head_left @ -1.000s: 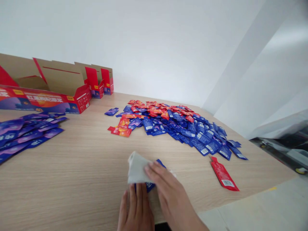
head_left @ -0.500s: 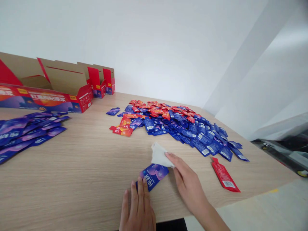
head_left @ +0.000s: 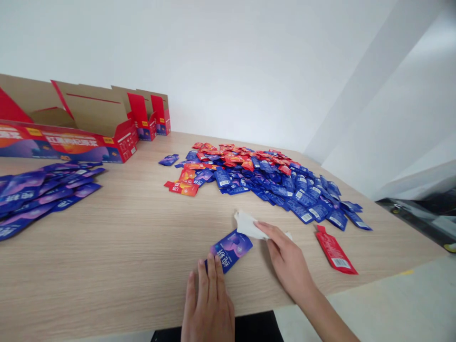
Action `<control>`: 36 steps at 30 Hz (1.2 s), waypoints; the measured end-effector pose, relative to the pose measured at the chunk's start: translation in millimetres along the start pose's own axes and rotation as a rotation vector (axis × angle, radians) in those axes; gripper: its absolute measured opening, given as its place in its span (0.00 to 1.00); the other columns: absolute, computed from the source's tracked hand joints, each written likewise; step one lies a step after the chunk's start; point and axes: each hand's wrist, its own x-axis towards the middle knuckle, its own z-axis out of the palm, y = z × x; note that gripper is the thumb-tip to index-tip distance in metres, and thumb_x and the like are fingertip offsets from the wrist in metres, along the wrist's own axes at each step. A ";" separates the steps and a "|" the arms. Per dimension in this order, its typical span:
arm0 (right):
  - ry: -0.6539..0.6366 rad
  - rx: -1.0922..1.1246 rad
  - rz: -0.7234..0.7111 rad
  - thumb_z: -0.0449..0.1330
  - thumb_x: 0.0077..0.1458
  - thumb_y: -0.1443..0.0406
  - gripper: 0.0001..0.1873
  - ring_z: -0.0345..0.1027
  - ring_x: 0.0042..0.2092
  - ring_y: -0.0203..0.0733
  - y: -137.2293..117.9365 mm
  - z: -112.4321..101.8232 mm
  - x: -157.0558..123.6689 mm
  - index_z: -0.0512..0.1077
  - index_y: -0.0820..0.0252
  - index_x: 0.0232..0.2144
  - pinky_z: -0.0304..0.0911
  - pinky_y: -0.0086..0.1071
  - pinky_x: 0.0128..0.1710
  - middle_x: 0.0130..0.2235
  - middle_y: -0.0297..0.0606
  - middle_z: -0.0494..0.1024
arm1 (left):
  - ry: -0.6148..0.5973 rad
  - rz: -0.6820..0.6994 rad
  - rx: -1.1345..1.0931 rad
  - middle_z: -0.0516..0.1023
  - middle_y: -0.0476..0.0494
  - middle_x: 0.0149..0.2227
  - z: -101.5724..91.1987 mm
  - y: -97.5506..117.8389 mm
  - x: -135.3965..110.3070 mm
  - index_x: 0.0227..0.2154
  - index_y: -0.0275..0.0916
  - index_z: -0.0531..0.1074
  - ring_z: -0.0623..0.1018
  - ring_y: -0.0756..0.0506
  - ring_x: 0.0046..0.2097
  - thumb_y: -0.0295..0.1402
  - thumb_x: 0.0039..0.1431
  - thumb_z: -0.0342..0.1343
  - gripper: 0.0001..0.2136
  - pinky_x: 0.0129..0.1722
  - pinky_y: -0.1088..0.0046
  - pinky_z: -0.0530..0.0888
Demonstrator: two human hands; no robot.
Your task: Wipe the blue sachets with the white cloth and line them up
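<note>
A blue and purple pouch (head_left: 233,248) lies flat on the wooden table in front of me. My left hand (head_left: 210,301) rests palm down with its fingers stretched out, the fingertips on the pouch's near left end. A white cloth or tissue (head_left: 248,225) is pinched in my right hand (head_left: 287,259), just beyond the pouch's upper right end. Part of the cloth is hidden beneath the fingers. To the right of that hand lies a single red pouch (head_left: 335,250), its barcode side up.
A large heap of blue and red pouches (head_left: 270,178) spreads across the table's back. Blue pouches (head_left: 42,194) are stacked at left, below open red cardboard boxes (head_left: 85,145). One blue pouch (head_left: 168,160) lies apart, left of the heap. The table's edge (head_left: 384,280) runs along the right.
My right hand has moved slightly right with the cloth, uncovering more of the pouch's upper end. My left hand still lies on the pouch. The whole view has shifted a little.
</note>
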 end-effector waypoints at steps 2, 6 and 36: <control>-0.048 0.070 -0.123 0.48 0.67 0.73 0.29 0.65 0.66 0.43 -28.8 6.8 -8.7 0.70 0.47 0.64 0.62 0.47 0.67 0.64 0.36 0.74 | -0.013 0.010 -0.002 0.71 0.34 0.64 -1.6 -0.8 0.2 0.59 0.29 0.71 0.68 0.34 0.66 0.34 0.63 0.48 0.24 0.65 0.50 0.65; -0.218 0.089 -0.331 0.48 0.64 0.78 0.33 0.61 0.69 0.41 -54.7 24.6 -15.5 0.70 0.49 0.64 0.59 0.44 0.69 0.65 0.34 0.73 | -0.085 0.035 -0.063 0.79 0.36 0.56 -6.6 -5.8 1.4 0.55 0.33 0.75 0.73 0.36 0.61 0.33 0.63 0.49 0.20 0.65 0.50 0.65; -0.158 0.092 -0.193 0.52 0.60 0.78 0.31 0.68 0.56 0.49 -62.2 27.5 -9.9 0.74 0.46 0.59 0.69 0.47 0.57 0.54 0.41 0.75 | -0.052 -0.011 -0.027 0.77 0.37 0.60 -4.3 -1.8 2.7 0.57 0.33 0.74 0.71 0.35 0.64 0.36 0.61 0.51 0.23 0.64 0.52 0.67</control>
